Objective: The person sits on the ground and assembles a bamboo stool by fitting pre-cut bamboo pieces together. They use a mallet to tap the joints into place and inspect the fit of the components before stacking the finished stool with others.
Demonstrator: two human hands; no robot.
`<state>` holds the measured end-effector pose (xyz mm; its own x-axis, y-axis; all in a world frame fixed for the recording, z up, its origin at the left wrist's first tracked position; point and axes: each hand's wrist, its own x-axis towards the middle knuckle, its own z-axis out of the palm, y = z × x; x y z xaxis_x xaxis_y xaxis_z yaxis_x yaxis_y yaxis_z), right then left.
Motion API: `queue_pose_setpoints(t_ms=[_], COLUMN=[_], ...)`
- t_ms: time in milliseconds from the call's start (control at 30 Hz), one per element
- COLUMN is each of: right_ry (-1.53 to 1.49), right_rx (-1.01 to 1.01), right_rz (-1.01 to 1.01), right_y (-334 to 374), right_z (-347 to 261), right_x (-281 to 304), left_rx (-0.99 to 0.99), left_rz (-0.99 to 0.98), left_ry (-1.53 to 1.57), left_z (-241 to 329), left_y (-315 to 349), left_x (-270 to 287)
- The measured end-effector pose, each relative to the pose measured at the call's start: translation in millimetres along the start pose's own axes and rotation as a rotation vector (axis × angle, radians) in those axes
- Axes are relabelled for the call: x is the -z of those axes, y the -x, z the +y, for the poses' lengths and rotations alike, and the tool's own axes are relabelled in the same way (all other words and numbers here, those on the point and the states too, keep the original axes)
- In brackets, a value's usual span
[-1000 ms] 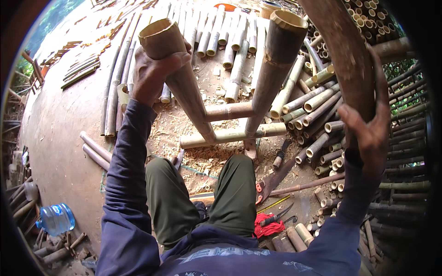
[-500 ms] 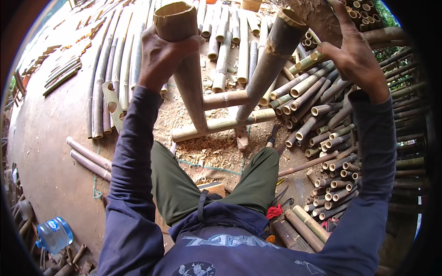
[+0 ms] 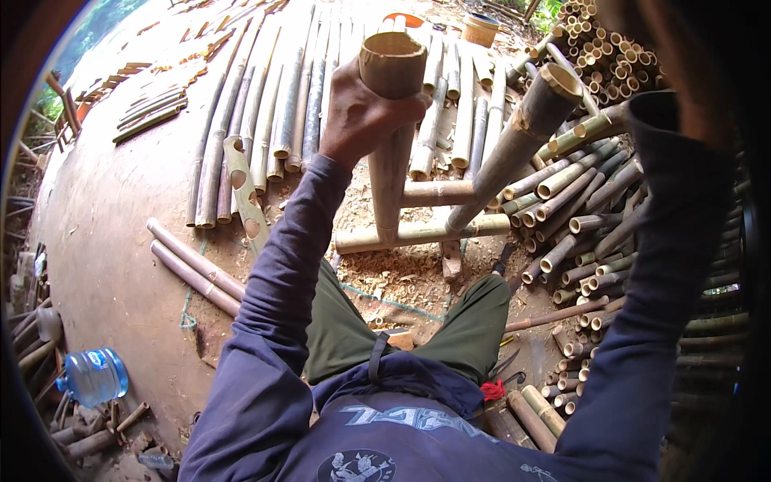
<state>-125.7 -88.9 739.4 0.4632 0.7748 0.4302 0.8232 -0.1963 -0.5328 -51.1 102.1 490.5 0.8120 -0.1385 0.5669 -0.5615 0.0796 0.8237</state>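
Note:
A bamboo frame made of two thick uprights, a short crossbar (image 3: 438,193) and a long bottom pole (image 3: 418,234) stands in front of my knees. My left hand (image 3: 361,112) is wrapped around the left upright (image 3: 387,181) just under its open, hollow top end. The right upright (image 3: 522,136) leans outward to the right, its top cut open too, and no hand touches it. Raised high at the upper right, my right hand (image 3: 683,64) is dark and blurred, partly cut off by the picture's edge; its fingers cannot be made out.
Long bamboo poles (image 3: 265,120) lie side by side beyond the frame. Cut bamboo lengths (image 3: 562,185) are piled at the right. Two loose poles (image 3: 197,265) and a holed bamboo piece (image 3: 245,193) lie left. A blue water jug (image 3: 95,376) rests lower left. Shavings (image 3: 401,277) cover the ground.
My right hand, spread beside the right upright before, has risen to the upper right edge. The whole view has shifted, so the frame sits farther right. My left hand keeps its hold.

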Motion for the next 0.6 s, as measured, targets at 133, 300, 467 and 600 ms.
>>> queue_pose_setpoints(t_ms=[133,300,467,600], right_ry=[0.273,0.434,0.252,0.565], right_rx=[-0.492,-0.449,-0.401,-0.251], right_rz=[-0.244,-0.169,0.239,0.117], right_y=[-3.7,-13.4,-6.7,45.7], right_z=[5.1,-32.1,-51.4,45.6], right_x=[-42.5,-64.3,-15.5,-91.5], left_rx=[0.004,-0.037,0.049,0.106], left_rz=[0.018,0.04,-0.029,0.02], left_ry=[-0.009,-0.012,-0.003,0.08], left_z=[2.3,9.5,21.2,27.5], left_y=[13.2,31.9,34.4,49.1], left_x=[-13.6,1.3,-17.0,-8.2])
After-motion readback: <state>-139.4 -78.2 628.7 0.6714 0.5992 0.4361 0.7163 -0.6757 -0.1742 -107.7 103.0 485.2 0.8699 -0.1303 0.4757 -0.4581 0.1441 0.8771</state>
